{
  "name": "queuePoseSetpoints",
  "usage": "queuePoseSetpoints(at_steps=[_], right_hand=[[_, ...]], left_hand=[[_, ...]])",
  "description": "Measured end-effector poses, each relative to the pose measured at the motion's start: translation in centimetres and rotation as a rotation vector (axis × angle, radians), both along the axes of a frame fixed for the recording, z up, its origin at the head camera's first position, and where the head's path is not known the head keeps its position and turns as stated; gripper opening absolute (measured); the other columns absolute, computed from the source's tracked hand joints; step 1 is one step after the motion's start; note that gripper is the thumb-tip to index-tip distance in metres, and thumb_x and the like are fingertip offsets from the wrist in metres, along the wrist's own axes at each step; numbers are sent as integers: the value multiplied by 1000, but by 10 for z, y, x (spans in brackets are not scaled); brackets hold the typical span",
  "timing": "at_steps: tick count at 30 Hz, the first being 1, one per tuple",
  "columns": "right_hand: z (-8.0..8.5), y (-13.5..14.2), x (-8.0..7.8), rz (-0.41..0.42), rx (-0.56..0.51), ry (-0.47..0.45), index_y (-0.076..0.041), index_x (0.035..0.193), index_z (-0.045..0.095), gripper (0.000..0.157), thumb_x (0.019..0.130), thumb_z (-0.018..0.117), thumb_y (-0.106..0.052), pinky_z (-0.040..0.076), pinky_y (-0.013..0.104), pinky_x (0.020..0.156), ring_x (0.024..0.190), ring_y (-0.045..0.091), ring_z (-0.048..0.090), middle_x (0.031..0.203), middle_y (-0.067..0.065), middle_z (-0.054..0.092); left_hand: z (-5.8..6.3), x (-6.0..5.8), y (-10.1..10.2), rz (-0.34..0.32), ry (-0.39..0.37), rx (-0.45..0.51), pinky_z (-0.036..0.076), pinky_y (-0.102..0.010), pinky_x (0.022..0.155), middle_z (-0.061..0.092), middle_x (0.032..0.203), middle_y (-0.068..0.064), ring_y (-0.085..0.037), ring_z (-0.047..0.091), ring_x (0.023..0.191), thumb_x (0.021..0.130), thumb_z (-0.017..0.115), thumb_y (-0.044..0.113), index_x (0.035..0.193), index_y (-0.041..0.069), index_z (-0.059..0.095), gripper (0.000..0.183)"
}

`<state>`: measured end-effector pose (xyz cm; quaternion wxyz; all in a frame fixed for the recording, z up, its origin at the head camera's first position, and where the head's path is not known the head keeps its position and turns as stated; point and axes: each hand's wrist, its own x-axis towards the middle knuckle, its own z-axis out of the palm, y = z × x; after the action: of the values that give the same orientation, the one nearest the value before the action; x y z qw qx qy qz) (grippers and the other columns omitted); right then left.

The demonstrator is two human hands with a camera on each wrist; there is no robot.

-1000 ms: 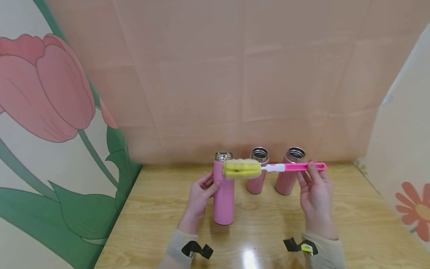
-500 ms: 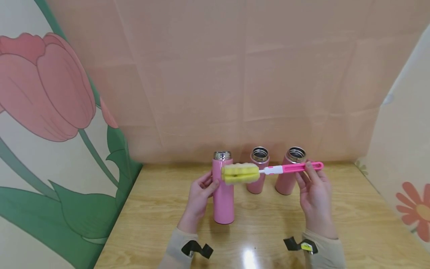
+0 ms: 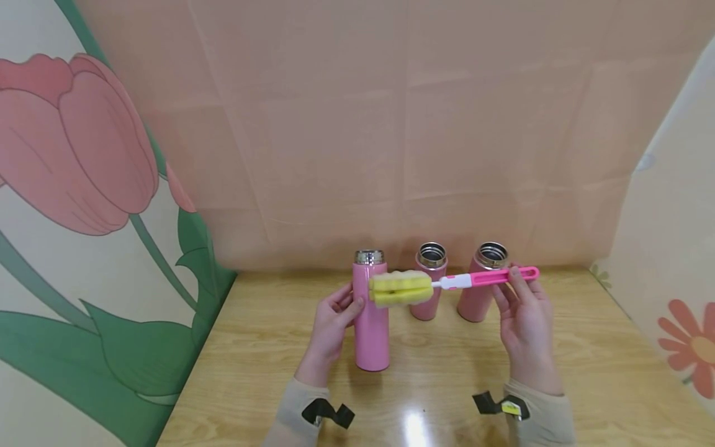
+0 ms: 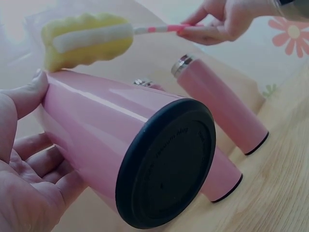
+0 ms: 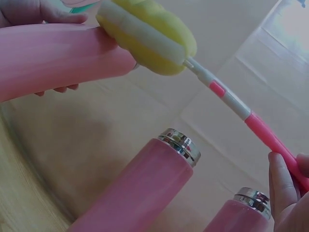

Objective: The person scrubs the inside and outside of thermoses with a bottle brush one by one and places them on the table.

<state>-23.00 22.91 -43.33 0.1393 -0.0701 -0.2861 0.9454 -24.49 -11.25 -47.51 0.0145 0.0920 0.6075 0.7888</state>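
Observation:
My left hand grips a pink thermos bottle by its side, with fingers behind and thumb in front. The bottle is nearly upright with its steel mouth bare; its black base faces the left wrist camera. My right hand pinches the pink handle of a bottle brush between thumb and fingers. The brush lies almost level, its white neck leading to a yellow-and-white sponge head. In the head view that sponge head overlaps the upper side of the held bottle, below the rim.
Two more pink thermos bottles stand uncapped at the back of the wooden table: one near the middle, one further right behind the brush handle. A peach cloth hangs behind them. Flower-print walls flank both sides.
The brush has shifted slightly left, its sponge head dipping a little and turning about its length. The held bottle's top has tipped very slightly left. Both grips are the same.

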Motion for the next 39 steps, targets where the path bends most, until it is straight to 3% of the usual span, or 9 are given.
queuePoseSetpoints(at_steps=[18,23,30,39], right_hand=[[1,1,1,5,17,4,1,121,72,19,103,70,-5,63,31,84,91,22,75,116,8,70],[0,2,-1,30,83,-3,2,122,72,22,102,72,-5,62,31,86,95,21,76,119,7,66],[-3,3,-1,106,208,41,1,119,76,18,104,68,-2,63,30,84,93,18,77,106,6,73],[-6,3,-2,165,371,55,-2,120,75,17,104,69,-5,63,29,84,94,14,77,104,4,73]], left_hand=[[-1,0,-2,21,-9,41,62,-35,88,68,137,-26,-20,74,109,101,73,13,152,-8,52,59],[-1,-1,-2,36,-16,49,63,-36,88,69,136,-24,-20,74,108,102,74,16,152,-7,51,60],[-1,-3,-2,61,-23,66,62,-32,84,72,130,-22,-19,74,103,101,73,15,150,-7,54,56],[-2,-3,-2,73,-12,76,63,-34,82,72,130,-23,-21,75,101,103,71,16,150,-7,54,55]])
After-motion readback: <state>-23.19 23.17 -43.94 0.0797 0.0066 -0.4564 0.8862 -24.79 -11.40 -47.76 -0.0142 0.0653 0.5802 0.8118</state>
